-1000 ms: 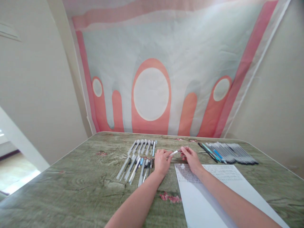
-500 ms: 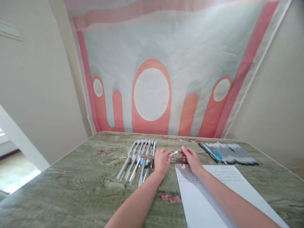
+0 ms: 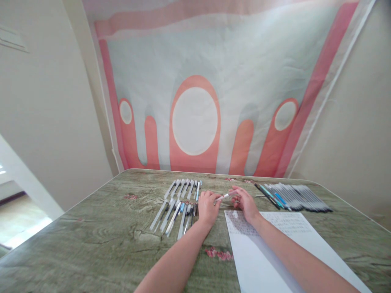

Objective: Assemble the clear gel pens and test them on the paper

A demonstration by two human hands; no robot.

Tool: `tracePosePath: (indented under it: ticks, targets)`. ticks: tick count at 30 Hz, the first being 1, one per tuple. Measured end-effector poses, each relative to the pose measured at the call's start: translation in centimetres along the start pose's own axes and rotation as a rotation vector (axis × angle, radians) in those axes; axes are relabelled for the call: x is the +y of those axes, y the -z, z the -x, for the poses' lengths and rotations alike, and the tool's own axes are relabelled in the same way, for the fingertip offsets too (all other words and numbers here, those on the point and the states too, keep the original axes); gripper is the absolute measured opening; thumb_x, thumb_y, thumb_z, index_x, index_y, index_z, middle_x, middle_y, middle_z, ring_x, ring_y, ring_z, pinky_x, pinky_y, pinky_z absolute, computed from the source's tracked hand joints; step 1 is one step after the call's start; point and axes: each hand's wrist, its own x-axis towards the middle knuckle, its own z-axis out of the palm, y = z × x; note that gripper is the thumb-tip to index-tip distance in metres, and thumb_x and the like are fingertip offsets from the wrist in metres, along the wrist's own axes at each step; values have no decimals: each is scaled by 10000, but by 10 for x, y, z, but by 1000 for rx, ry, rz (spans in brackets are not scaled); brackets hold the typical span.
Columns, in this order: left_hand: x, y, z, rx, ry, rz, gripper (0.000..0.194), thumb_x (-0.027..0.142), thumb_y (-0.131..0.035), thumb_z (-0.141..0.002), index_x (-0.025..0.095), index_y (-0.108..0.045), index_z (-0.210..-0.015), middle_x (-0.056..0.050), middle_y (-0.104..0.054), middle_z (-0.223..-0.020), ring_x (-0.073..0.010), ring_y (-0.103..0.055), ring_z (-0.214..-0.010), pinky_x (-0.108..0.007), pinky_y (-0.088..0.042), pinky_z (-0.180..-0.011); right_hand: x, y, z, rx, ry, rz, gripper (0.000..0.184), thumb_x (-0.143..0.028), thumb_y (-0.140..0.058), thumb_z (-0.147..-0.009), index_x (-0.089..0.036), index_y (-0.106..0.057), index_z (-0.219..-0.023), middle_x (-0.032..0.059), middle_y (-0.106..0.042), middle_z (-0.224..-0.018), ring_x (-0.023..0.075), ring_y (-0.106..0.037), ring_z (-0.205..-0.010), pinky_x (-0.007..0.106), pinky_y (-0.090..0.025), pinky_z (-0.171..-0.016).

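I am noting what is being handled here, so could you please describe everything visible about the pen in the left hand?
The pen is slim and pale, apparently plastic, with a whitish middle and a duller, translucent-looking stretch toward the right. It slants, its right end higher in the picture, beyond the far left corner of the paper. The left hand grips its left end; the right hand is at the other end, its grip unclear.

Below the frame's centre, a slim pen is held by the left hand, the right hand placed near its other end; written paper is laid lower right.
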Motion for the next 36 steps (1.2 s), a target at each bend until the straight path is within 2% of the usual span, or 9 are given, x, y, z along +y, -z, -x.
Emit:
tracePosePath:
  ticks: [2, 7, 12, 14, 18, 21, 24, 30, 36]
  targets:
    - [0, 0, 0, 0, 1, -3, 155, 254, -561, -757, 249, -629, -896, -29, -545, -836, -182, -450, -851, -320, -349, -752, 0, 0, 0, -9, 27, 7, 351, -458, -598, -662, -210, -601, -910, 31, -644, -904, 121, -529, -551, 221, -368, -417]
    - [1, 1, 0, -2, 9, -1, 157, 247, -567, -751, 246, -629, -895, -26, -545, -830, -180, -453, -848, -323, -351, -755, 0, 1, 1, 18, 56, 96, 314, -482, -595, -663, -173, -614, -718, 19, -630, -660, 109, -483, -485, 219, -343, -402]
    - [0, 0, 0, -1, 20, 4, 162, 239, -561, -753, 234, -627, -901, -33, -547, -850, -184, -457, -856, -329, -355, -758, -4, -2, 3, -18, 12, 9, 366, -461, -594, -668, -210, -592, -935, 28, -642, -907, 116, -523, -548, 215, -362, -410]
    - [0, 0, 0, 1, 19, 8, 156, 238, -560, -753, 230, -628, -893, -35, -546, -845, -186, -458, -858, -333, -356, -759, -4, -3, 4, -42, 58, 53, 322, -446, -606, -669, -195, -611, -870, 24, -644, -831, 110, -507, -540, 213, -364, -424]
    - [0, 0, 0, 10, 18, 16, 146, 243, -563, -752, 231, -629, -881, -37, -543, -839, -189, -459, -860, -340, -357, -763, -3, -2, 4, 16, 73, 130, 312, -488, -601, -660, -176, -608, -679, 1, -588, -579, 105, -459, -467, 220, -338, -404]
    - [1, 0, 0, 17, 22, 24, 137, 239, -563, -752, 229, -628, -872, -35, -541, -834, -187, -460, -861, -340, -355, -768, -3, -3, 5, -10, 10, 44, 342, -493, -592, -659, -201, -615, -834, 13, -640, -735, 116, -499, -501, 229, -358, -405]
    - [-1, -1, 0, 22, 22, 21, 131, 241, -570, -747, 227, -628, -864, -35, -539, -837, -186, -458, -856, -334, -352, -762, -4, -4, 6, -61, 22, 17, 367, -462, -607, -657, -217, -601, -929, 24, -640, -885, 116, -519, -551, 229, -378, -427]
    - [1, 1, -1, 14, 22, -10, 124, 255, -574, -745, 225, -629, -852, -35, -531, -824, -187, -454, -850, -326, -346, -753, -3, -4, 6, -29, 74, 130, 353, -524, -622, -622, -177, -608, -689, 7, -606, -656, 95, -460, -476, 225, -336, -414]
    - [8, 14, -1, -15, -62, -42, 113, 234, -543, -767, 247, -621, -848, -28, -536, -841, -186, -455, -873, -335, -333, -779, -4, -3, 5, -26, 36, 124, 367, -533, -618, -623, -172, -605, -682, -18, -539, -542, 87, -429, -432, 220, -312, -401]
